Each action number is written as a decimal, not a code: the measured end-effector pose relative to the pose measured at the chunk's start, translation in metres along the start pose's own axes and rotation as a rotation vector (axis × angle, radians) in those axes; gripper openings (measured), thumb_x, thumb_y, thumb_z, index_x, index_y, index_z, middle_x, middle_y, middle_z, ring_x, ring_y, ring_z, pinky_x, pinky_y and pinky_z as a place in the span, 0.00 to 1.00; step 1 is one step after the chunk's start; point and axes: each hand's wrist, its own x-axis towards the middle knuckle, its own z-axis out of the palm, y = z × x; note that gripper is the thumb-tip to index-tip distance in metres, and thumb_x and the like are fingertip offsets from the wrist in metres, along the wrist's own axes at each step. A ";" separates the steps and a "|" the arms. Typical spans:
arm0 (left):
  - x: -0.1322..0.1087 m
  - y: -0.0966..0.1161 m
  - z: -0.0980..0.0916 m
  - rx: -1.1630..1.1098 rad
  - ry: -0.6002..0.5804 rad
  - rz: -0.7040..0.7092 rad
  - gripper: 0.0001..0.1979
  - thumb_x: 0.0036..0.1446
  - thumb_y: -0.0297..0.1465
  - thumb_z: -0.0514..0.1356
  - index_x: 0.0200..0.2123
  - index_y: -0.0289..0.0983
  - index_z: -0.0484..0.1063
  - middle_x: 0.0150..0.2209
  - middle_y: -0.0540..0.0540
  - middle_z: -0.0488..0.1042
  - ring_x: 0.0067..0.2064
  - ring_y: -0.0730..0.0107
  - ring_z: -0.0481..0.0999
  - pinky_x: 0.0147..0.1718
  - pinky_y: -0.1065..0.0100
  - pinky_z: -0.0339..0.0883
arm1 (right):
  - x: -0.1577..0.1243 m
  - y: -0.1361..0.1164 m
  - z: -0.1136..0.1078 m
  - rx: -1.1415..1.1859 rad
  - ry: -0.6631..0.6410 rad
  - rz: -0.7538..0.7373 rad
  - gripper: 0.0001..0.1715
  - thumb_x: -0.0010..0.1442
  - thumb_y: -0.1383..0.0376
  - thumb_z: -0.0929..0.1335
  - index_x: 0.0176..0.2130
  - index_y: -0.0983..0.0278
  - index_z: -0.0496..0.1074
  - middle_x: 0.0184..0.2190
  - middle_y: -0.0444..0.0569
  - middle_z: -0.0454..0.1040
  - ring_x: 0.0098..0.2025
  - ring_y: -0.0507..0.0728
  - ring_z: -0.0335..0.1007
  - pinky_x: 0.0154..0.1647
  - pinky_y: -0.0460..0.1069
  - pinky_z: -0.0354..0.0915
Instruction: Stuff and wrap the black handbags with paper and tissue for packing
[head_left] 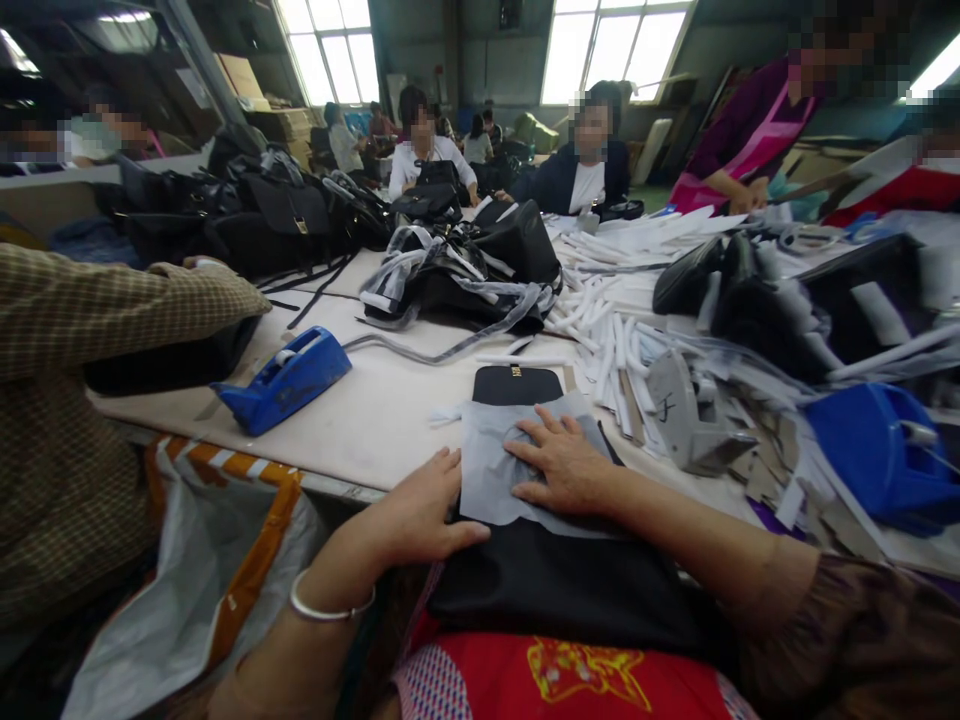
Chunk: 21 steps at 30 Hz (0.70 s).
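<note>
In front of me a black leather bag [555,580] lies flat, its lower part over the table's near edge and close to my red apron. A sheet of thin white paper [487,490] covers its middle. Above the paper shows a black flap [517,384] with a small gold mark. My right hand [559,462] rests on the paper with fingers spread. At the left edge of the paper and bag lies my left hand [431,510], fingers stretched out and thumb apart, holding nothing.
A blue tape dispenser [289,378] stands to the left, a grey one [686,415] and another blue one [885,455] to the right. Black bags with wrapped straps [480,270] and white strips [600,290] lie beyond. A person's checked sleeve [127,305] reaches in at left, above a white sack [187,570].
</note>
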 end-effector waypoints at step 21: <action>0.095 0.029 0.050 0.069 0.020 0.191 0.35 0.67 0.50 0.43 0.69 0.36 0.49 0.71 0.36 0.51 0.71 0.50 0.49 0.66 0.47 0.46 | -0.037 -0.009 -0.002 0.126 -0.175 -0.093 0.46 0.60 0.42 0.65 0.70 0.56 0.54 0.73 0.60 0.41 0.72 0.78 0.27 0.63 0.79 0.33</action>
